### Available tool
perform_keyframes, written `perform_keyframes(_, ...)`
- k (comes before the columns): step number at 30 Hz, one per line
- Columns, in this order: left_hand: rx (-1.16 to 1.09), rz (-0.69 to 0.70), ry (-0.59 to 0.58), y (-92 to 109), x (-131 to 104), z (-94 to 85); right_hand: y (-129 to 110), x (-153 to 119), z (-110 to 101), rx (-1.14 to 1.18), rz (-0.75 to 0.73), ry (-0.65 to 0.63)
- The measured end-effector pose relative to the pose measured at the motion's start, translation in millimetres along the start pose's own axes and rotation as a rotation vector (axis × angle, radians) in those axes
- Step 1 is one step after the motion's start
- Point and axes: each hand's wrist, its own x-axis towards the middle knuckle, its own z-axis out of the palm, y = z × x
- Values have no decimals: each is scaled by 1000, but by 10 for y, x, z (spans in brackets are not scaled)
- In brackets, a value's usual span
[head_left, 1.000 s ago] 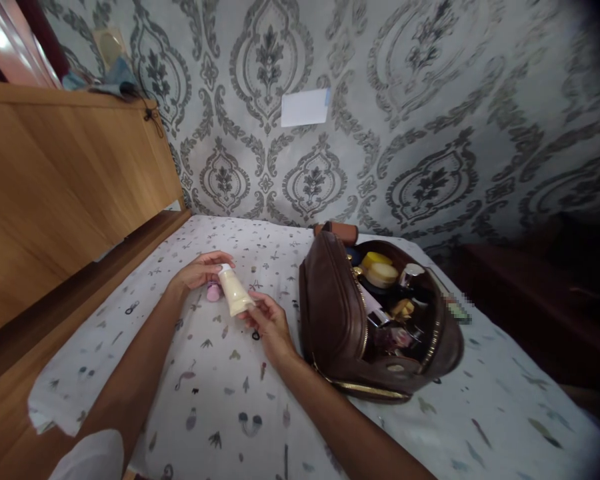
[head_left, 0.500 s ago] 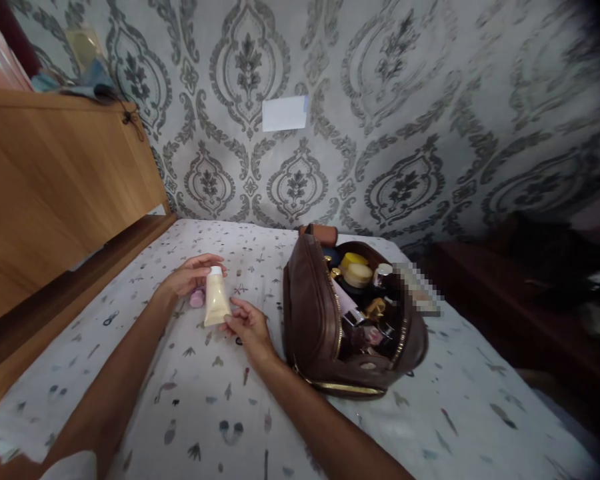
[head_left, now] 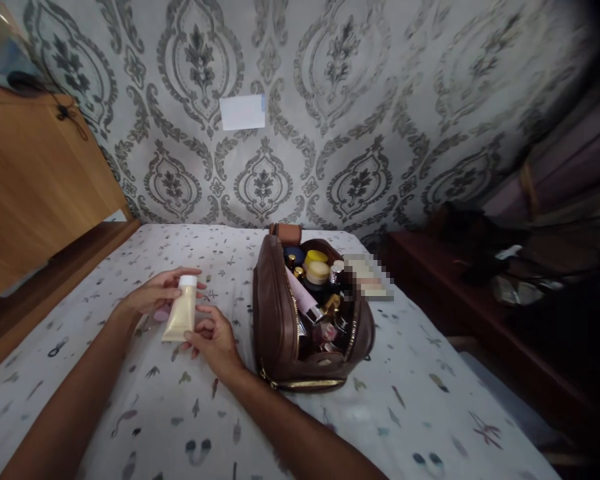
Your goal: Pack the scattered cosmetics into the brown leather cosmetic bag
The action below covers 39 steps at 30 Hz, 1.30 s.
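Observation:
A cream-coloured squeeze tube (head_left: 181, 315) with a white cap is held between both hands, cap end away from me. My left hand (head_left: 163, 291) grips it near the cap, thumb on top. The fingers of my right hand (head_left: 214, 335) pinch its flat crimped end. Behind the tube, by my left hand, a small pink item (head_left: 162, 313) is partly hidden on the sheet. To the right stands a brown toiletry bag (head_left: 270, 313), unzipped, with jars, bottles and a pink tube (head_left: 303, 295) inside.
A white patterned sheet (head_left: 220, 427) covers the bed. Behind the bag lies a small brown case (head_left: 286, 233); a blurred-out flat item (head_left: 370, 277) is at its right. A wooden headboard (head_left: 40, 180) rises at left, and a dark red ledge (head_left: 430, 287) runs along the right.
The view has turned to the right, so everything sits further left. Both hands still hold the cream tube, which is now tilted a little differently.

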Motion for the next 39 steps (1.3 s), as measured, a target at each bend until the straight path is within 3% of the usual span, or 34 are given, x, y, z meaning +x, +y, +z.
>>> perform_keyframes(9,191,-83,-108,1,12,76,-4,32,5,1,-48,52)
perform_keyframes(15,310,-40,-170,141,-18,191,-14,24,-8,-13,-78,22)
perform_keyframes(22,294,79,-64,218,-121,262,-28,7,-23,-48,-121,46)
perform_keyframes(32,427,17,-17,53,-320,473,-102,-51,-14,-110,-197,124)
perform_keyframes(39,420,-53,-56,42,-372,453,-167,-87,-11,-53,-189,162)
